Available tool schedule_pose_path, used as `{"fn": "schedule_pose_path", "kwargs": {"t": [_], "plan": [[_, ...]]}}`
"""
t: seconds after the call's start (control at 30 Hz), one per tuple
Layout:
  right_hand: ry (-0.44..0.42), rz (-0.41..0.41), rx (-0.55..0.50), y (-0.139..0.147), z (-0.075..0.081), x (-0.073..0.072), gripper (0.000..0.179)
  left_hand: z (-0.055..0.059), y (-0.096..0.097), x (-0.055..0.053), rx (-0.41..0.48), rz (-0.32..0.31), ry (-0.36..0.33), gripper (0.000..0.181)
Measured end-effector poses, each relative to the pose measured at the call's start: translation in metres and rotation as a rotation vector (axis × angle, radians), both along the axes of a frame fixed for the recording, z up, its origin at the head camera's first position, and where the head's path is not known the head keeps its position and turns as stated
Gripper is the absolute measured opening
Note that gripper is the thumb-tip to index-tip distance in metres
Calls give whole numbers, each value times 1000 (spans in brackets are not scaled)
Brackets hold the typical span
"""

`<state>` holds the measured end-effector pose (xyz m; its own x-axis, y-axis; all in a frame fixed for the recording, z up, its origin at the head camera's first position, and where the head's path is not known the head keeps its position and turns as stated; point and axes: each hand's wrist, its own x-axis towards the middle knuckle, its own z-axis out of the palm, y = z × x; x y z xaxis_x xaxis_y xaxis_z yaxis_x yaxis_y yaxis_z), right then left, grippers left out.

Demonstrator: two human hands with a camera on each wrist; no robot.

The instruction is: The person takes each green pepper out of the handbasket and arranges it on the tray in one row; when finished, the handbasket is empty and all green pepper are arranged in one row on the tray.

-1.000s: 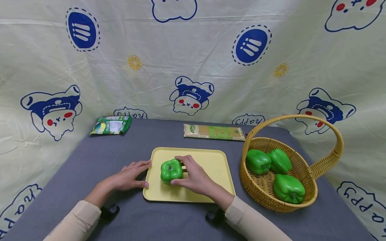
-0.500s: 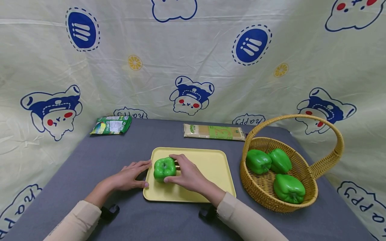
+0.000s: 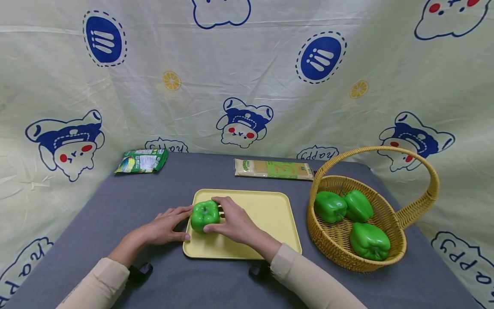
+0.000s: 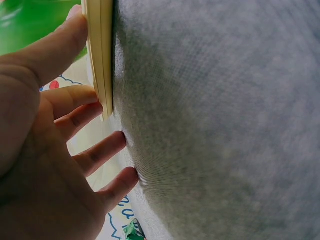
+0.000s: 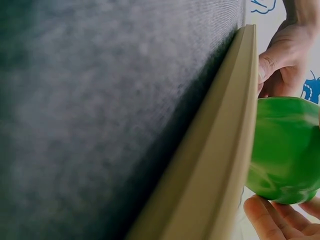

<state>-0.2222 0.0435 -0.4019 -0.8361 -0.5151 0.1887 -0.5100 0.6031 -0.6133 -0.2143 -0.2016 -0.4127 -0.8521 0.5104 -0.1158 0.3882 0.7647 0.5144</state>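
A green bell pepper (image 3: pixel 205 215) stands upright at the left side of a pale yellow tray (image 3: pixel 266 223). My right hand (image 3: pixel 236 224) grips the pepper from its right, thumb at the near side and fingers at the far side. In the right wrist view, fingertips show against the pepper (image 5: pixel 285 150). My left hand (image 3: pixel 166 226) rests at the tray's left edge. The left wrist view shows its thumb and spread, fairly straight fingers touching the tray rim (image 4: pixel 100 60), with the other fingertips on the grey cloth (image 4: pixel 225 125).
To the right, a wicker basket (image 3: pixel 332 253) with a tall handle holds 3 green bell peppers (image 3: pixel 370 241). Near the back edge lie a green snack packet (image 3: pixel 142 161) and a flat noodle pack (image 3: pixel 274 169). A printed curtain (image 3: pixel 247 56) hangs behind the table.
My right hand has moved the bell pepper leftward across the tray, close to the left rim. The left hand has stayed at the tray's edge.
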Motion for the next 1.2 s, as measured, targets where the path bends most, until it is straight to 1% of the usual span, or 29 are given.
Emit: {"fn": "schedule_pose_path", "kwargs": {"t": [0.17, 0.4, 0.63, 0.83, 0.93, 1.2], "plan": [[1, 1, 9, -5, 0, 0, 80, 1, 1, 1, -1, 9, -4, 77], [-19, -9, 25, -10, 2, -1, 80, 3, 2, 2, 0, 18, -28, 77], [-23, -8, 31, -11, 1, -1, 82, 3, 2, 2, -5, 21, -29, 76], [-43, -12, 49, -8, 0, -2, 87, 2, 3, 1, -11, 30, -27, 74], [-51, -16, 53, -5, 0, -1, 87, 1, 3, 1, -8, 35, -28, 74], [-39, -4, 17, 7, 3, 2, 86, 2, 3, 2, -9, 37, -25, 73]]}}
